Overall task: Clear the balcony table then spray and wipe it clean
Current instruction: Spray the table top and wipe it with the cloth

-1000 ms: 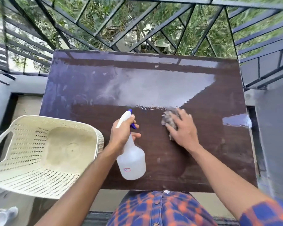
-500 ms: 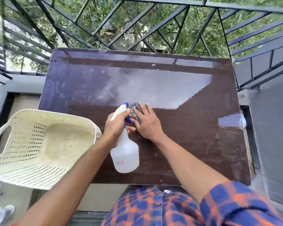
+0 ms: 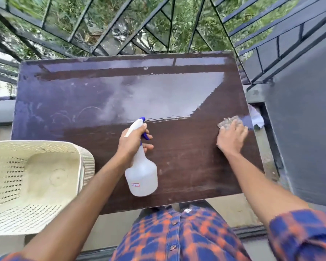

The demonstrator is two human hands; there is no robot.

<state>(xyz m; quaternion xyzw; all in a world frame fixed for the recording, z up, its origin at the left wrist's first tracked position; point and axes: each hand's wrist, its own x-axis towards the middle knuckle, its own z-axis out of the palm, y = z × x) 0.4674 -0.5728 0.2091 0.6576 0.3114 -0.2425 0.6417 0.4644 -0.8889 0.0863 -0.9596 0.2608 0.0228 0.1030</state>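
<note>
A dark brown table (image 3: 186, 162) fills the middle of the view, its far half shiny with wet streaks and ring marks. My left hand (image 3: 133, 143) grips the neck of a clear spray bottle (image 3: 142, 176) with a white and blue trigger head, held over the table's near middle. My right hand (image 3: 231, 136) presses flat on a grey cloth (image 3: 227, 122) at the table's right edge; most of the cloth is hidden under the fingers.
A cream perforated plastic basket (image 3: 30, 185) sits empty at the left, overlapping the table's near-left corner. Black metal railing (image 3: 120, 25) runs behind the table, with greenery beyond. A grey wall (image 3: 305, 129) stands close on the right.
My right hand has swept the cloth from the table's middle, beside the bottle, out to the right edge. The left hand keeps the bottle in about the same place.
</note>
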